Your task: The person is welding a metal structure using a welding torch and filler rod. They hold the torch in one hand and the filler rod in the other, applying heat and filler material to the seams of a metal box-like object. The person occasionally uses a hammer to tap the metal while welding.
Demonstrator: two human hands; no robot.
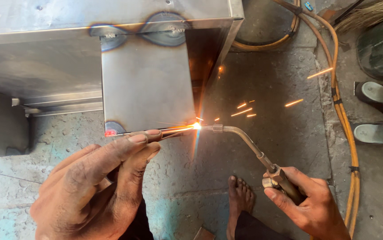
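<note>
Below steel box [145, 84] corner, right hand [309, 202] clamped on torch [262, 155], left hand [96, 191] pinching filler rod [176, 130], sparks flying.

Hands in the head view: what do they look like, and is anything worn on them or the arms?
Both hands are bare: no gloves, rings or watch show. The left hand looks grimy, with dark soot-like smudges over the knuckles and fingers. The right hand looks cleaner, with short nails. No sleeve shows at either wrist; the forearms are cut off by the picture's lower edge.
</note>
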